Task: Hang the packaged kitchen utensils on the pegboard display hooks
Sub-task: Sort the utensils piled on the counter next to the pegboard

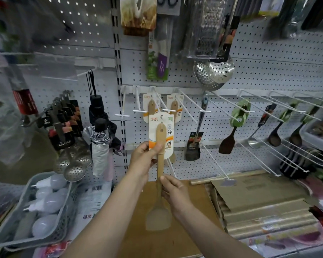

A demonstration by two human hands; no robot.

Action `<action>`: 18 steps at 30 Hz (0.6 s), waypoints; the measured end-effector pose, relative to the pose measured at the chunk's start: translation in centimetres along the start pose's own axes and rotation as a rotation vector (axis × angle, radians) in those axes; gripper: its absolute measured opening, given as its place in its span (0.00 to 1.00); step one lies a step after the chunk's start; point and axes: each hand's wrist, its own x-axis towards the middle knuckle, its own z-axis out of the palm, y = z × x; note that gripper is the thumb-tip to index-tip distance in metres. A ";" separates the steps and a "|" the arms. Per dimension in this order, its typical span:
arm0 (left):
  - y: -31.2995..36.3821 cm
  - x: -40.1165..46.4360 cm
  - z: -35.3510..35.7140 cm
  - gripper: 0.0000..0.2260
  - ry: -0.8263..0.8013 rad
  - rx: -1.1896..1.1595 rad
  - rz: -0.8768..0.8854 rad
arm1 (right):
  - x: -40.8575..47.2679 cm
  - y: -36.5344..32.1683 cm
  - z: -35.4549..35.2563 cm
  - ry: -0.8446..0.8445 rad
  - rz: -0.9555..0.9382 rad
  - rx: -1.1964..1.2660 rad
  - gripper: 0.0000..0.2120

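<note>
Far left, low: a grey basket (17, 218) holds white bulbs (45, 203), several stacked, stems pointing left. Above it, packaged skimmers (71, 164) hang in a row off a hook, perforated bowls down. Just right of those, two folded umbrellas (99, 142) hang by their straps against the pegboard (268, 71).

Centre: your left hand (144, 157) grips the packaged wooden spatula (160, 155) at the lower edge of its card, thumb across the front of the handle, fingers (138, 148) curled round behind. Your right hand (173, 192) pinches the handle lower down, fingers narrow around the wood, just above the blade. The spatula stands upright, blade down, in front of the pegboard; the hole at the top of its card sits near the tip of a white hook (166, 110). You can't tell from here whether the hook is through the hole. Two matching carded spatulas (173, 107) already hang behind it on neighbouring hooks.

Below your arms: a brown cardboard box (185, 229), flat top facing you.

Right of centre: a black spatula in its pack (194, 144) hangs on the next hook, then a dark wooden spatula with a green card (231, 135), then ladles (274, 136) further along. Above them hang steel strainers (213, 71).

Low right: rolls in clear wrap (268, 218) lie side by side beside the box.
</note>
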 end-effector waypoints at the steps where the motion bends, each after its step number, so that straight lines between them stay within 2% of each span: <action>1: 0.0 0.3 0.0 0.04 0.006 0.002 -0.005 | 0.3 0.1 0.1 0.006 0.002 0.004 0.11; 6: 0.3 2.1 0.1 0.03 0.044 0.012 -0.010 | 1.8 -0.2 1.1 0.022 0.020 0.024 0.07; 18: 1.7 9.5 0.4 0.03 0.162 0.042 -0.046 | 8.8 -1.8 4.1 0.079 0.029 -0.008 0.06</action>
